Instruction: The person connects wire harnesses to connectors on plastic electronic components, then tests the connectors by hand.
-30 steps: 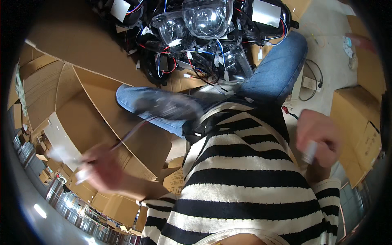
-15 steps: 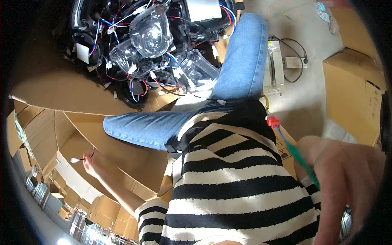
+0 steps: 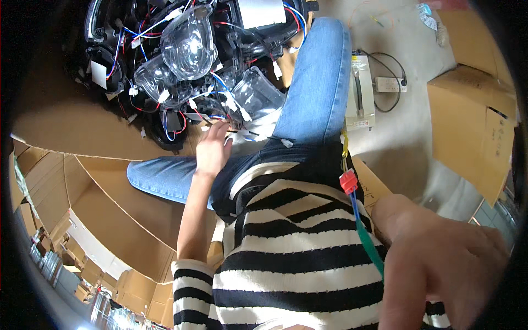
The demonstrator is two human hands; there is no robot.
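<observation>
My left hand [image 3: 213, 151] reaches over my lap to the near edge of a heap of clear-lensed lamps [image 3: 190, 47]. Its thumb stands apart from the slightly bent fingers, and the fingertips meet a thin black cable [image 3: 256, 135] with a white plug [image 3: 287, 143]. I see no firm hold. Large and close, my right hand [image 3: 445, 253] fills the lower right, with its fingertips out of sight. Beside it hangs a red connector [image 3: 348, 181] with yellow wires above and a green-sleeved cable [image 3: 367, 247] that passes behind the hand.
An open cardboard box [image 3: 118, 203] stands at my left. On the floor to the right are a pale metal-cased device [image 3: 360, 91], a white power strip [image 3: 389, 84] and a big carton [image 3: 467, 121]. My jeans-clad legs [image 3: 319, 77] border the lamps.
My left hand has left the box at the left, where it held a short white-plugged lead, and moved to the lamp wires without it. My right hand has shifted slightly left.
</observation>
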